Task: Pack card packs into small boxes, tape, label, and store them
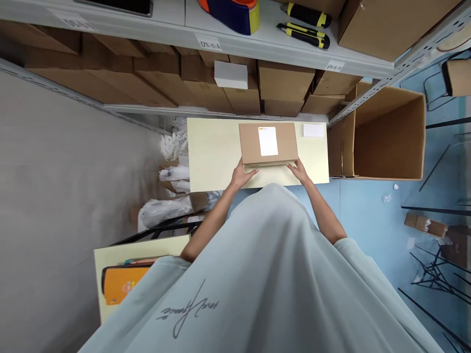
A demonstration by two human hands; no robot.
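Note:
A closed brown cardboard box (252, 144) with a white label (268, 141) on its top is over the pale yellow table (213, 157). At the box's near left corner, my left hand (242, 175) grips it, thumb pointing inward and the other fingers hidden behind its side. My right hand (299, 170) has hold of the near right corner in the same way. Whether the box rests on the table or is slightly raised, I cannot tell. A small white card (313, 130) lies on the table to the right of the box.
A metal shelf (235, 46) spans the far side, bearing utility knives (307, 35) and a tape dispenser (235, 14). Cardboard boxes (154, 78) fill the level below. An open carton (390, 132) stands right of the table; plastic-wrapped items (167, 212) are at the left.

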